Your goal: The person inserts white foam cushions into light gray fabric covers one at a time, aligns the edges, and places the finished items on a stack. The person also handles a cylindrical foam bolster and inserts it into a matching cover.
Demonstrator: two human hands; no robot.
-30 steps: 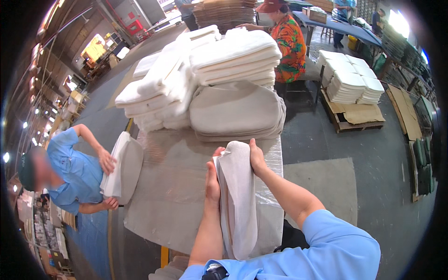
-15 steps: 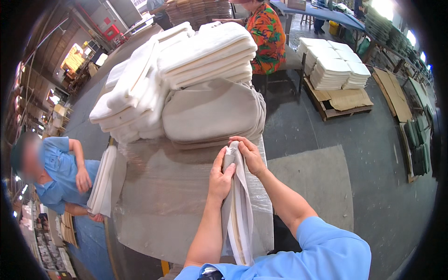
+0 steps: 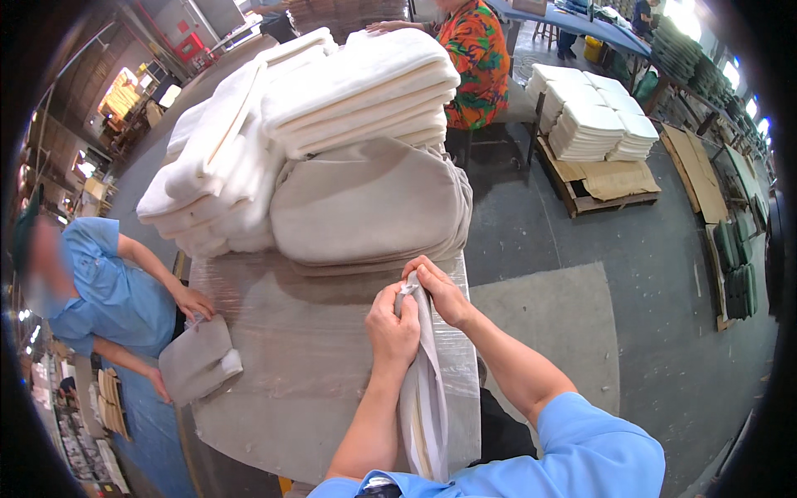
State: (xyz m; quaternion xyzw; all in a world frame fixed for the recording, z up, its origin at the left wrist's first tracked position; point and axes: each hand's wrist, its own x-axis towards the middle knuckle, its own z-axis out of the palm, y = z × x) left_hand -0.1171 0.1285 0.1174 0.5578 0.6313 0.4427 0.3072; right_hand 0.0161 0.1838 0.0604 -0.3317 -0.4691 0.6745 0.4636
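My left hand (image 3: pixel 393 330) and my right hand (image 3: pixel 440 290) are closed together on the upper end of a long, light grey fabric cover (image 3: pixel 425 407) with a zip along its edge. The cover hangs down toward my body between my forearms. Fingers of both hands pinch the cloth at its bunched top, where a bit of white shows. Just beyond my hands lies a stack of grey cushion covers (image 3: pixel 365 203), with folded white padded pieces (image 3: pixel 357 91) piled on top. More white pieces (image 3: pixel 199 178) are heaped to the left of it.
The plastic-covered table (image 3: pixel 307 357) lies under my hands. At left, a co-worker in a blue shirt (image 3: pixel 124 290) handles a grey cover (image 3: pixel 195 361). Another person in a patterned shirt (image 3: pixel 477 62) is behind the piles. White stacks (image 3: pixel 594 116) stand on a pallet at right.
My hands have closed more tightly around the top of the cover, slightly nearer to me. The co-worker at left has swung their grey cover over the table's edge.
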